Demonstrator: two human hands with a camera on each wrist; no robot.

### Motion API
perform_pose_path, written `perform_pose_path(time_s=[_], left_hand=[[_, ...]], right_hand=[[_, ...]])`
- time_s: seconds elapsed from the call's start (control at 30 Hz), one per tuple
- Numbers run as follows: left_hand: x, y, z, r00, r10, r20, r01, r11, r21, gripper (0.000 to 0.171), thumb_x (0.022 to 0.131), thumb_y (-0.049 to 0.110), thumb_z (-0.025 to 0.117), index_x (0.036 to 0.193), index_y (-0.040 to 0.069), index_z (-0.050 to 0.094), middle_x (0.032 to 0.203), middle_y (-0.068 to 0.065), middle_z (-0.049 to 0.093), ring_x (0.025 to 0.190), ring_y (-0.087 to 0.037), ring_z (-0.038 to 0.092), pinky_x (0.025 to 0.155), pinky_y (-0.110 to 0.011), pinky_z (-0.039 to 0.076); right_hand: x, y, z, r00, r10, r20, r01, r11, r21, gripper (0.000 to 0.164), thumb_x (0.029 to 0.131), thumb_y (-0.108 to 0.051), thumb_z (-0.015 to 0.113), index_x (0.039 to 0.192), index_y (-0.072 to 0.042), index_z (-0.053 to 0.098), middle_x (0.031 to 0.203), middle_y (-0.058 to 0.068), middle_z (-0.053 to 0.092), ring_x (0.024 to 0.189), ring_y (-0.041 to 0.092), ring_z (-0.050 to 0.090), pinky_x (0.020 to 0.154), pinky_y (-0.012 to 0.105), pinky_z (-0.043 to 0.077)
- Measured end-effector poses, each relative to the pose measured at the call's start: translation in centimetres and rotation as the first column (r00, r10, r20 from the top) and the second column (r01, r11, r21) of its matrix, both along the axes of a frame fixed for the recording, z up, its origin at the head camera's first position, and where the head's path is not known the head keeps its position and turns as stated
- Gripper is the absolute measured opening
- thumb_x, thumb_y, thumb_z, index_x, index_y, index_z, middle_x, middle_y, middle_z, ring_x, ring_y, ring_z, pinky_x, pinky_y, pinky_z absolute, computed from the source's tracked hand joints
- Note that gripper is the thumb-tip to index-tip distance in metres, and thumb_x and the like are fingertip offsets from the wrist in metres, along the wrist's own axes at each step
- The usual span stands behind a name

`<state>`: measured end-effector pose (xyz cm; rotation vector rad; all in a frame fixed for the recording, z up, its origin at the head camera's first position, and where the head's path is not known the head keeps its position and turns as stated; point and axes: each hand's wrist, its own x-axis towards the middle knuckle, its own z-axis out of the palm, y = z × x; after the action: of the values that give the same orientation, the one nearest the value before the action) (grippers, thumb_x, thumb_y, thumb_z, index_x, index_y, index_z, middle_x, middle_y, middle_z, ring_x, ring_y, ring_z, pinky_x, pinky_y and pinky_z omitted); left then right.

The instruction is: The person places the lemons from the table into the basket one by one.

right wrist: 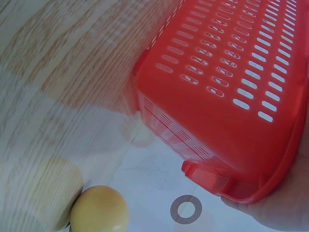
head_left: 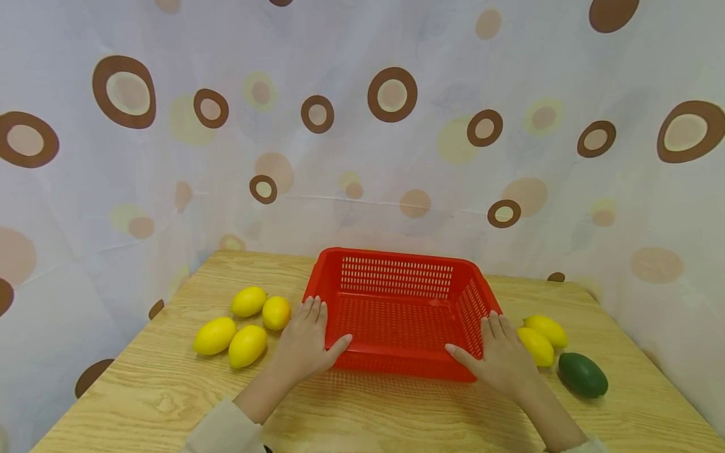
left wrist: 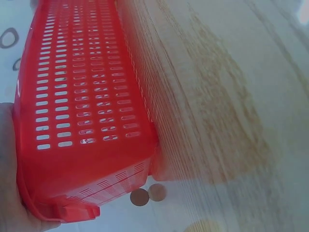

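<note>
A red plastic basket (head_left: pixel 396 314) with slotted walls stands on the wooden table, its inside bare. My left hand (head_left: pixel 308 336) rests over its near left corner, fingers straight along the side rim and thumb on the front rim. Over the near right corner lies my right hand (head_left: pixel 504 358) in the same way, mirrored. From the left wrist view, the basket's outer wall (left wrist: pixel 91 154) shows beside the hand's edge (left wrist: pixel 7 169). In the right wrist view the hand (right wrist: pixel 285 203) touches the rim by a side handle (right wrist: pixel 207 179). Palms and undersides of the fingers are mostly hidden.
Several yellow lemons (head_left: pixel 247 346) lie left of the basket. On the right are two more lemons (head_left: pixel 537 346) and a dark green oval fruit (head_left: pixel 582 375). A patterned curtain (head_left: pixel 351 126) hangs behind the wooden table (head_left: pixel 385 415).
</note>
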<state>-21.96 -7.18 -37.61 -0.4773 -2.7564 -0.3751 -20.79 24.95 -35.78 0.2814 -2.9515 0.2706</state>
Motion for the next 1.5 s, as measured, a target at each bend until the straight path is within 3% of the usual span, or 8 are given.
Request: perform_pose_path(time_s=[0.47,1.23,1.5], left_hand=[[0.3,-0.1,-0.1,1.0,-0.001,-0.016,0.001,1.0,-0.011,0.077,0.09,0.053,0.042,0.133,-0.011,0.042,0.141,-0.027,0.039,0.135,-0.038,0.033,0.113,-0.046,0.026],[1.0,-0.1,0.1,1.0,-0.006,0.017,0.006,1.0,0.014,0.077,0.091,0.052,0.042,0.134,-0.012,0.04,0.143,-0.027,0.037,0.136,-0.039,0.03,0.114,-0.046,0.024],[1.3,-0.3,0.1,0.998,-0.02,0.064,0.019,1.0,0.02,0.077,0.091,0.051,0.042,0.137,-0.011,0.036,0.146,-0.027,0.031,0.138,-0.039,0.027,0.115,-0.047,0.022]], right_hand=[[0.2,-0.1,0.0,1.0,-0.007,0.003,0.007,1.0,0.004,0.098,0.085,-0.065,0.043,0.133,0.02,0.032,0.141,0.039,0.026,0.132,0.054,0.021,0.108,0.061,0.022],[0.9,0.1,-0.1,1.0,-0.018,0.017,0.018,1.0,0.01,0.101,0.084,-0.067,0.042,0.133,0.02,0.032,0.142,0.04,0.024,0.131,0.055,0.022,0.105,0.063,0.025],[1.2,-0.1,-0.1,0.999,-0.026,0.044,0.026,1.0,0.0,0.102,0.084,-0.067,0.043,0.134,0.02,0.03,0.142,0.04,0.022,0.131,0.056,0.02,0.103,0.065,0.025]])
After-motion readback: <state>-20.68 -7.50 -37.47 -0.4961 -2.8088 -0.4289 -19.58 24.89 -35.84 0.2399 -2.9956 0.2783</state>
